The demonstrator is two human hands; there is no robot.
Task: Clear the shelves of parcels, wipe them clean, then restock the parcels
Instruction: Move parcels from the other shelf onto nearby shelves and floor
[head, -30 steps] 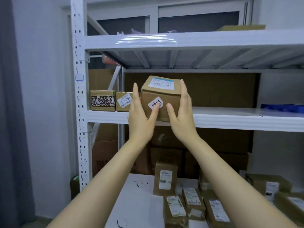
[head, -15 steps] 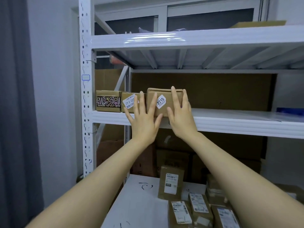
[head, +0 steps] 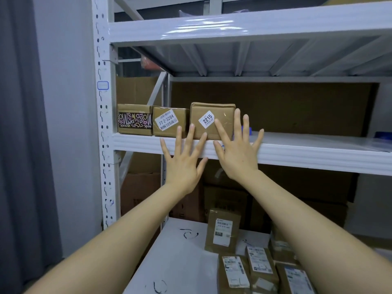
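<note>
Evidently this is the restocking stage. Three parcels stand in a row at the left end of the middle shelf (head: pixel 297 154): a parcel with black patterned tape (head: pixel 134 119), a parcel marked 17-2-3204 (head: pixel 169 122) just beside it, and a parcel marked 2215 (head: pixel 212 120) on the right, close against its neighbour.

Both hands are wide, with fingers straight and spread, and neither holds anything. The left hand (head: pixel 184 166) is in front of the shelf edge. The right hand (head: pixel 237 155) has its fingertips over the front and right side of the 2215 parcel; I cannot tell whether they touch it.

More parcels wait on the white surface (head: pixel 180 257) below, one of them standing upright (head: pixel 223 232).

The next move is likely to reach down, take one of these, and set it in the bare stretch of shelf to the right of 2215, label facing out.
</note>
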